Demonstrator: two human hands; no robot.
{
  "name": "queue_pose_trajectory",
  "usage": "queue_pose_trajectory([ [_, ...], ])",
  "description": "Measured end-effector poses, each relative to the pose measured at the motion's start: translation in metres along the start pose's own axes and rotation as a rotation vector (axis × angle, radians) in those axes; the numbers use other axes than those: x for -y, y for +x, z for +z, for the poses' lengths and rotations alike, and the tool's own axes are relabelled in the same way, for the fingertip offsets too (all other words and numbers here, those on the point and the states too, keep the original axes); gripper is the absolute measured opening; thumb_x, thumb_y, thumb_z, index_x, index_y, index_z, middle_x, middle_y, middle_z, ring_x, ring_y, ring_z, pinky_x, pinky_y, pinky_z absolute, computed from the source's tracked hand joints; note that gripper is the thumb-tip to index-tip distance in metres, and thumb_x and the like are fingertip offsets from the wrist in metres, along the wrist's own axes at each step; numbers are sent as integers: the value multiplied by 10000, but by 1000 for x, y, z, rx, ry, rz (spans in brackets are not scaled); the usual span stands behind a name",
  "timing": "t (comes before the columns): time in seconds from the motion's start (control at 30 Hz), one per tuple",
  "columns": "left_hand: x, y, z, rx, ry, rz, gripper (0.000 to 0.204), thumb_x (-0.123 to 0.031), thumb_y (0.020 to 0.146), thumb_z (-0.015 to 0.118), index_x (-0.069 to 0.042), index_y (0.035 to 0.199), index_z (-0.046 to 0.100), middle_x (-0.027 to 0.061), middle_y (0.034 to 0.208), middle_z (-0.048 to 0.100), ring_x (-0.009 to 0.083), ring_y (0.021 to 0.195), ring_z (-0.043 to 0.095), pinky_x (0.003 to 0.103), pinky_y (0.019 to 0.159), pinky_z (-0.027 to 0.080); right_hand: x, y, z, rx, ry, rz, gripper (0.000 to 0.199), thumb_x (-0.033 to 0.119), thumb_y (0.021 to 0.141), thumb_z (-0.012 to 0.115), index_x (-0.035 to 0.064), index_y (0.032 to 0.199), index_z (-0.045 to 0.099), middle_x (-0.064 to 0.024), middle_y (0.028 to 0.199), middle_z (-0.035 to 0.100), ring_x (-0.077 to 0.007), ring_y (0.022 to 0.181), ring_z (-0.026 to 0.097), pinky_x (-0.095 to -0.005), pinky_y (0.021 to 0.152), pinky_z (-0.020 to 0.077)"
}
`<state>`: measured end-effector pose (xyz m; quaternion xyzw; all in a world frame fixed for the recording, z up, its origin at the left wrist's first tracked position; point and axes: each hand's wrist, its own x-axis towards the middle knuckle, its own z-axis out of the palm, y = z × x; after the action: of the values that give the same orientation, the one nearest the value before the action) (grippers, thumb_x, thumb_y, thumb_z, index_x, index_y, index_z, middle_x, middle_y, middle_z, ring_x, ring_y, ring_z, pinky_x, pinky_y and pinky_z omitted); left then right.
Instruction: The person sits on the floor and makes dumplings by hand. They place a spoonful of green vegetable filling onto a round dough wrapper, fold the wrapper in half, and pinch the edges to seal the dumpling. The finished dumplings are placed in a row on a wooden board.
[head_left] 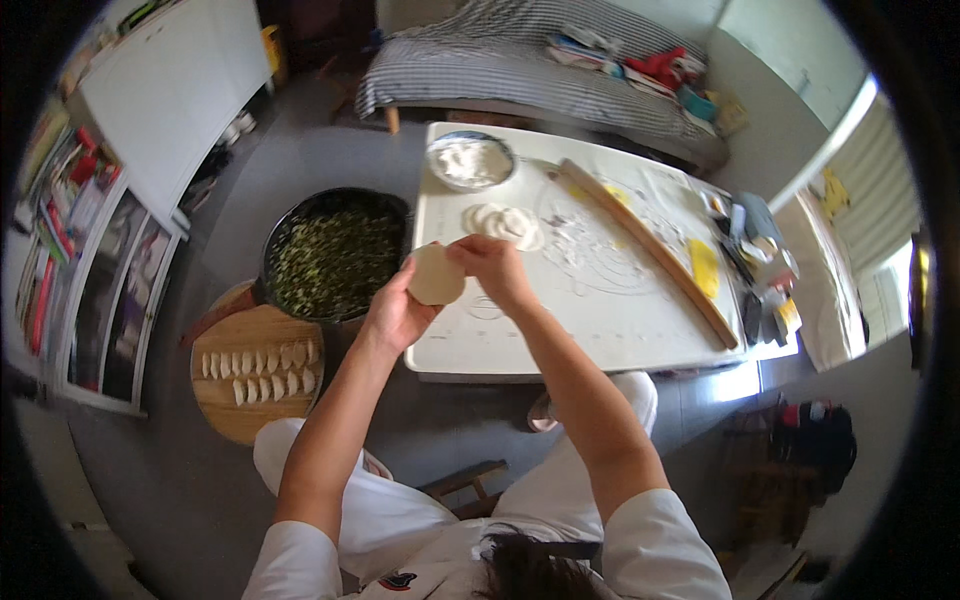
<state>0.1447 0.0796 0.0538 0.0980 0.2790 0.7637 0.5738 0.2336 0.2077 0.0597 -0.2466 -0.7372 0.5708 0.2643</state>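
A round, pale dumpling wrapper [437, 276] is held up between my two hands, over the table's near left corner. My left hand [397, 308] supports it from the left and below. At its upper right edge, the fingers of my right hand [492, 268] pinch it. Just beyond lies a pile of wrappers [505, 226] on the table. To the left stands a wide dark pan [338, 255] full of chopped green filling. Lower left, a round wooden board [258, 330] carries two rows of folded dumplings [265, 374].
A bowl of flour [470, 162] stands at the white table's [470, 340] far left corner. A long rolling pin [650, 255] lies slantwise across the floury top, beside a yellow scraper-like piece [704, 268]. Assorted small items [770, 260] crowd the right edge. A striped sofa [480, 70] is behind.
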Motion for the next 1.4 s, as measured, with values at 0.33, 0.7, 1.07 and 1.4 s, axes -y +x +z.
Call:
queue_pose_trajectory([
  [0.33, -121, -53, -117, -155, -75, 389, 398, -279, 899, 362, 3, 1179, 377, 135, 1175, 465, 245, 1101, 448, 359, 922, 399, 12, 51, 110, 448, -592, -170, 216, 155, 795, 525, 111, 995, 595, -71, 865, 633, -226, 814, 601, -335, 703, 468],
  [0.7, -136, -56, -200, 182, 8, 543, 375, -208, 900, 385, 31, 1188, 387, 160, 1224, 419, 274, 1122, 421, 388, 976, 342, -56, 77, 201, 1023, -1344, -379, 182, 225, 788, 495, 202, 912, 626, -52, 855, 615, -242, 816, 593, -404, 651, 487],
  [1.07, -123, -33, -163, -290, -87, 327, 396, -222, 924, 311, 36, 1224, 333, 144, 1261, 385, 257, 1168, 377, 349, 935, 397, -59, 92, 141, 483, -1256, -67, 169, 122, 772, 511, 58, 874, 630, -77, 884, 617, -232, 835, 593, -330, 657, 494],
  [1.4, -109, -6, -222, 39, -106, 432, 341, -266, 883, 403, -1, 1085, 474, 134, 1082, 526, 260, 1008, 499, 388, 909, 388, -92, 97, 187, 324, -1030, -21, 194, 128, 779, 468, 53, 702, 629, -97, 678, 613, -226, 600, 599, -323, 505, 487],
])
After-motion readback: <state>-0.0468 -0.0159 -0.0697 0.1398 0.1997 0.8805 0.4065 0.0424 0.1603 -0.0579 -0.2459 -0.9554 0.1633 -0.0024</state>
